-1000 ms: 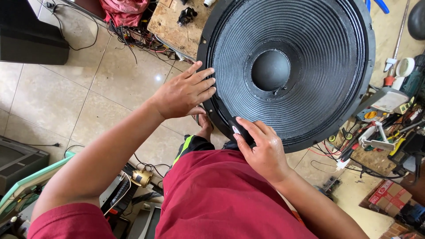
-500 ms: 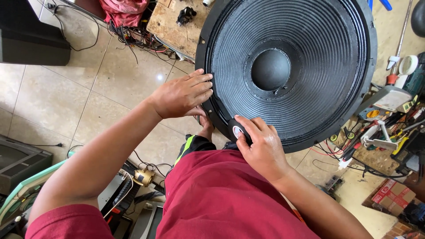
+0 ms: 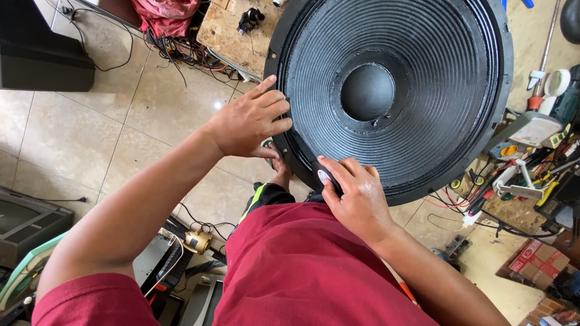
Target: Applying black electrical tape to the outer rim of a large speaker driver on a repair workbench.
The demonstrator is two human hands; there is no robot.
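Big black speaker (image 3: 393,90) propped on the person's lap – step looks like steadying its rim. Left hand (image 3: 251,121) flat on the left edge, right hand (image 3: 356,199) pinching the bottom rim; hands apart. Next probably needs firm 2-handed grip.

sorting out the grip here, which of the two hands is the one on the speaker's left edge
The left hand: it lies flat on the left rim of the big black speaker, fingers spread. The right hand is at the bottom rim instead, fingers pressing a small round sticker.
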